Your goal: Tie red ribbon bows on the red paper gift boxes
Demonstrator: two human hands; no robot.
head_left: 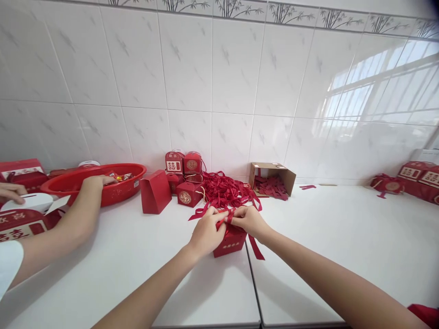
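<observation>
A small red gift box (229, 244) with gold lettering stands on the white table in front of me. Both of my hands work at its top, where a red ribbon (256, 249) crosses it and one tail hangs down on the right. My left hand (208, 231) pinches the ribbon at the box's left upper side. Opposite it, my right hand (249, 221) has its fingertips closed on the ribbon too. The fingers partly hide the box top and the ribbon's crossing. Just behind lies a tangled heap of red ribbons (224, 189).
A cardboard box (291, 178) of dark red strips lies behind on the right. Several red boxes (188, 194) stand at the wall. On the left, a co-worker's hand (99, 180) reaches into a red basin (135, 185). More boxes (416, 178) sit far right. A seam (254, 285) divides the table.
</observation>
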